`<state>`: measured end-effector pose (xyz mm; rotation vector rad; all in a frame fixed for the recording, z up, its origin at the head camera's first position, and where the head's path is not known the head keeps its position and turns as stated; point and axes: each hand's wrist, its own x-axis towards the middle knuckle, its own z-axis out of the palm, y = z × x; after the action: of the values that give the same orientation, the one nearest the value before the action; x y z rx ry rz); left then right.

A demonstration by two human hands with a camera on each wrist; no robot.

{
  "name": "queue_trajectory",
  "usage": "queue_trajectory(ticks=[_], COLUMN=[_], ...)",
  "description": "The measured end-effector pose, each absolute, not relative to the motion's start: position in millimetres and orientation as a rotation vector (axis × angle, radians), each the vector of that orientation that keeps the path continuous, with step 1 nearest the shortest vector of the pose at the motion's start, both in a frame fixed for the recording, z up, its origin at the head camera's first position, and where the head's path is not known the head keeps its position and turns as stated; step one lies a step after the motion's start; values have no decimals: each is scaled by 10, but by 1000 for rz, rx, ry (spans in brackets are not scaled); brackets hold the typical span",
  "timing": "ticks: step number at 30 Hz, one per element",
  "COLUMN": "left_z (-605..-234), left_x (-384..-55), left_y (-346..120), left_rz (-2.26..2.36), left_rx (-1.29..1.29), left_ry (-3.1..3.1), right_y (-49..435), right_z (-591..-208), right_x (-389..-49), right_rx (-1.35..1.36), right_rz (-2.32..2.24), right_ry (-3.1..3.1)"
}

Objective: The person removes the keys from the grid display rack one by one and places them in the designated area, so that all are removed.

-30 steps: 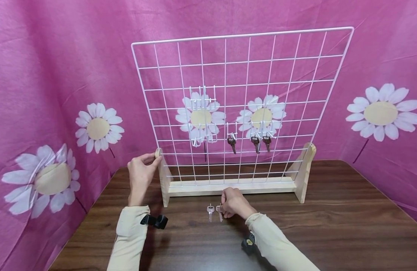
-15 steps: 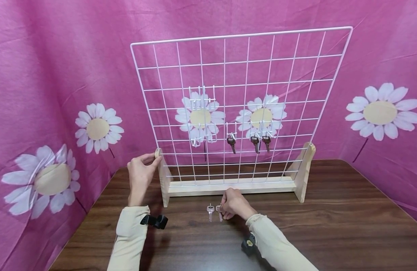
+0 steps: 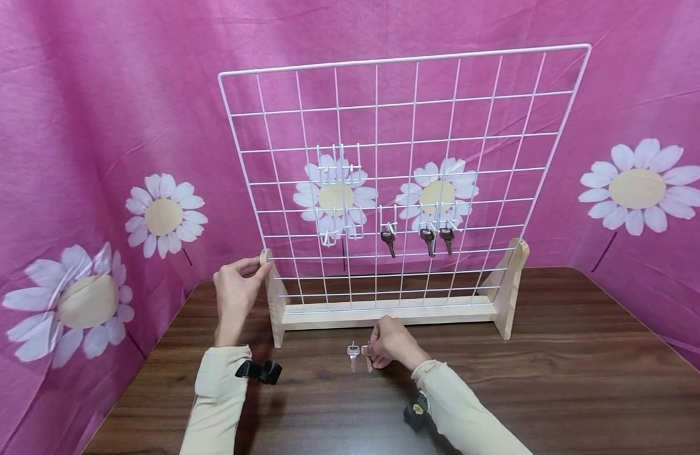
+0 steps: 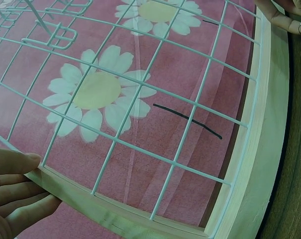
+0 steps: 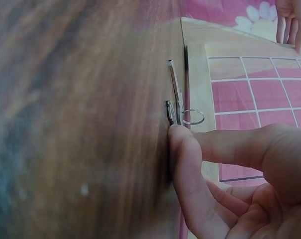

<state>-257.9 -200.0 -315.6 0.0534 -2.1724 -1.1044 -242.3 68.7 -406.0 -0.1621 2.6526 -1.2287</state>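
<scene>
My left hand (image 3: 236, 294) pinches the top of the left wooden upright (image 3: 274, 300) of a stand that holds a white wire grid (image 3: 377, 133). In the left wrist view, the thumb and fingers (image 4: 21, 219) lie at that wooden edge. Low in front of the stand, my right hand (image 3: 394, 341) pinches a silver key (image 3: 366, 351) between thumb and finger, close over the table. A second silver key (image 3: 353, 351) lies just left of it. A thin ring (image 5: 194, 117) shows beside the keys in the right wrist view. Part of the pinched key is hidden by the fingertips.
Three dark keys (image 3: 388, 240) hang from hooks on the grid's lower right part. White wire hooks (image 3: 339, 170) without keys sit to the left. The wooden base bar (image 3: 327, 316) runs behind the right hand. Pink cloth (image 3: 156, 114) with daisies surrounds the brown table (image 3: 583, 366).
</scene>
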Motion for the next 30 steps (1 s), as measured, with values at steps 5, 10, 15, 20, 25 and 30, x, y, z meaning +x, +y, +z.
queue_trajectory(ticks=[5, 10, 15, 20, 25, 30], left_z=[-3157, -3159, -3158, -3156, -3154, -3150], left_x=[-2583, -2576, -2574, -2570, -2569, -2566], left_y=[-2001, -2001, -2005, -2009, -2014, -2019], left_rz=[-1104, -1097, -1100, -1105, -1108, -1105], left_rx=[57, 60, 55, 53, 49, 52], left_ry=[-2172, -2176, -2173, -2173, -2170, -2170], right_y=[680, 673, 663, 657, 661, 670], right_z=[-4058, -4052, -4056, -4067, -4068, -4039], right_x=[-2426, -2422, -2413, -2408, -2410, -2400], right_rx=[-151, -132, -117, -132, -130, -112], right_rz=[-1219, -1224, -1275, -1326, -1342, -1342], right_ry=[2644, 2639, 2620, 2595, 2575, 2544])
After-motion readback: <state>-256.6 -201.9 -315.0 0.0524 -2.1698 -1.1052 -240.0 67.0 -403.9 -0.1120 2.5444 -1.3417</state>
